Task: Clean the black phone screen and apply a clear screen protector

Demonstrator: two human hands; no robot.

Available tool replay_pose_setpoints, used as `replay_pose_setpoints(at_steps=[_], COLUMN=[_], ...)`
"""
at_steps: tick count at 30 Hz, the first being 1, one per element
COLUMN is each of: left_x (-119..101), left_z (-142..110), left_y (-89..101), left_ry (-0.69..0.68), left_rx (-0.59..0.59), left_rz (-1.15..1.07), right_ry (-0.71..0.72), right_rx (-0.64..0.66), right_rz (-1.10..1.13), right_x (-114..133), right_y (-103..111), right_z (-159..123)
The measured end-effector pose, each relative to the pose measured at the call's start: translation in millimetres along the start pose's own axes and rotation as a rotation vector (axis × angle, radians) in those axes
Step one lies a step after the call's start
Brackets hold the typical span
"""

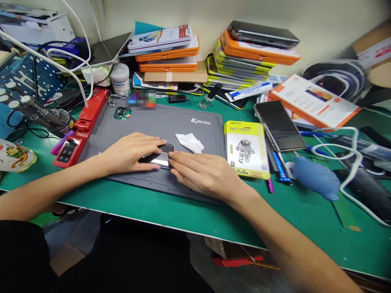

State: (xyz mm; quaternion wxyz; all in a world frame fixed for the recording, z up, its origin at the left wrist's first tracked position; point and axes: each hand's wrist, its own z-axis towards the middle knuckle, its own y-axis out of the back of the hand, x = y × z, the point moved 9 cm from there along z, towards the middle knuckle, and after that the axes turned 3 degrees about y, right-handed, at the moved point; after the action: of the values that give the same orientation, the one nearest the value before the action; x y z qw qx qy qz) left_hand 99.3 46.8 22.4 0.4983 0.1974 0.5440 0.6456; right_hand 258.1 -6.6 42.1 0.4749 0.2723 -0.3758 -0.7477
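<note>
A dark smartphone lies lengthwise on the grey work mat, its glossy face reflecting light. My left hand grips its left end, fingers along the far edge and thumb on the near side. At the other end my right hand is closed on the phone, its fingers held together at the right edge. Both palms hide parts of the phone. A crumpled white wipe rests on the mat just beyond my right fingers.
A yellow battery box stands right of the mat, near another phone and a blue air blower. Left is a red device. Stacked orange cases and yellow-grey boxes line the back, with a small glass bottle.
</note>
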Motion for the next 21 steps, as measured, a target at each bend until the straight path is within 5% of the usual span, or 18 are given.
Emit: replay_pose_setpoints(at_steps=[7,10,14,17,21], left_x=[2.8,2.6,4.8,11.4,46.5], left_z=[-0.3,0.3,3.0,5.8,-7.2], left_y=[1.5,1.7,2.1,7.7,27.2], left_ry=[0.06,0.06,0.098,0.216,0.588], left_rx=[-0.003,-0.014,-0.013,-0.044,-0.399], left_rz=[0.099,0.087,0.029,-0.124,-0.503], right_ry=[-0.603,-0.729,-0.702,-0.609,-0.43], right_rx=[-0.101,-0.144,-0.164,-0.186,-0.096], right_rz=[0.49,0.654,0.643,0.378,0.007], right_x=[-55.9,-64.3,-61.6,-65.3,-74.5], right_y=[-14.7,-24.3,-21.8,-3.1,6.8], right_z=[-19.6,-27.1,-25.3,-23.6,-23.8])
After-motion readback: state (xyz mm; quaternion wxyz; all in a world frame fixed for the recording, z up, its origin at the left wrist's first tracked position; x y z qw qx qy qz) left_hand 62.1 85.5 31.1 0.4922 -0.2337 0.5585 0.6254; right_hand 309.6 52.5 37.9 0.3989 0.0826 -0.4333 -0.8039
